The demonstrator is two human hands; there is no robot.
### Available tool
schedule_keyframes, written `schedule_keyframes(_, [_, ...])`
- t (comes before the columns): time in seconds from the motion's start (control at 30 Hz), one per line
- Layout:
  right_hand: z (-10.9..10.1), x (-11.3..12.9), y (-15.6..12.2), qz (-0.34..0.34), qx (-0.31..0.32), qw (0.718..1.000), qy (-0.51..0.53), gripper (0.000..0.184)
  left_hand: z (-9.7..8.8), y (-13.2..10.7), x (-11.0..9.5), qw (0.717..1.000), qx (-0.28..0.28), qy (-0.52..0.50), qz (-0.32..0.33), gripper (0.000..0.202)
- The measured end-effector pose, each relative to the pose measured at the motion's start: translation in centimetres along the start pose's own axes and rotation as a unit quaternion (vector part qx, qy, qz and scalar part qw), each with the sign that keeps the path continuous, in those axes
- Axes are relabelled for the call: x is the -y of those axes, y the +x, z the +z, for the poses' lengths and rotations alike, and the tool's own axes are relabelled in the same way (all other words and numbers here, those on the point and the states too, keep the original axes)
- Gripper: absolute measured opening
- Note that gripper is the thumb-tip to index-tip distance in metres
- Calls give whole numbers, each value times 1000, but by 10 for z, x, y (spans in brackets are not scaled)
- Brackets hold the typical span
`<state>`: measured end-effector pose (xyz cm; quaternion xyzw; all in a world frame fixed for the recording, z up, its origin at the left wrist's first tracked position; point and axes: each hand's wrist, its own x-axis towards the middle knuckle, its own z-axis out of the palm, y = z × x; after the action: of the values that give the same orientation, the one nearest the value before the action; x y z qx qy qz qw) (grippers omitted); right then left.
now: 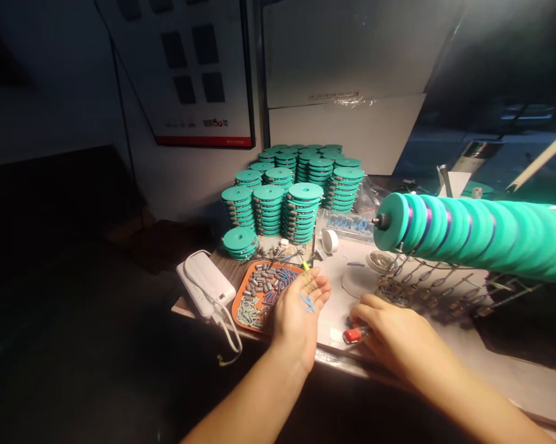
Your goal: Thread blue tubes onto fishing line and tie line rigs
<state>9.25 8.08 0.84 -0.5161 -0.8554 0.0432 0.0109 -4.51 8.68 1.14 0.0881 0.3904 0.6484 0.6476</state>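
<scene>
Worktop [527, 377], lamplit, in a dark room; stacked teal discs [302, 213] at the back, a teal roller [472, 231] overhanging at right.

Risk, first: loose blue pieces [307, 303], lying unclasped on the left palm; a tilt or jolt could spill them. Probable landing: orange tray [238, 298], among its mixed small parts, or over the near edge to the floor.

Risk, second: right forearm, passing below the roller; a careless lift could knock it.

Left hand [297, 311]: palm up, fingers extended and slightly cupped, clenched on nothing; beside the tray, hiding part of its right side. Forearm rising from lower centre.

Right hand [383, 322]: knuckles up, fingers curled, low over the near edge. Red-ended item [352, 335]: at its fingertips; whether gripped or merely touched, cannot tell.
</scene>
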Motion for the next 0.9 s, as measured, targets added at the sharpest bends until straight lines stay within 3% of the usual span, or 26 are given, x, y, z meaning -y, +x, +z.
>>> schedule_keyframes(0.2, [-13,2,-3,-47,-153,978,132,47,11,5,19,990,15,110,90,21])
schedule_keyframes(0.37, [-18,-2,-16,-72,-191,961,185,41,13,0,21,982,35,152,110,30])
schedule_keyframes(0.53, [-6,-9,-32,-76,-176,961,197,34,9,1,16,976,67,178,104,37])
schedule_keyframes(0.63, [5,-10,-30,-39,-128,984,121,39,7,1,12,972,97,195,87,39])
schedule_keyframes(0.77, [8,-4,-16,20,-43,999,12,30,6,3,9,964,123,218,87,41])
schedule_keyframes(0.9, [3,3,-8,21,-26,998,-46,21,4,3,7,950,152,255,99,39])
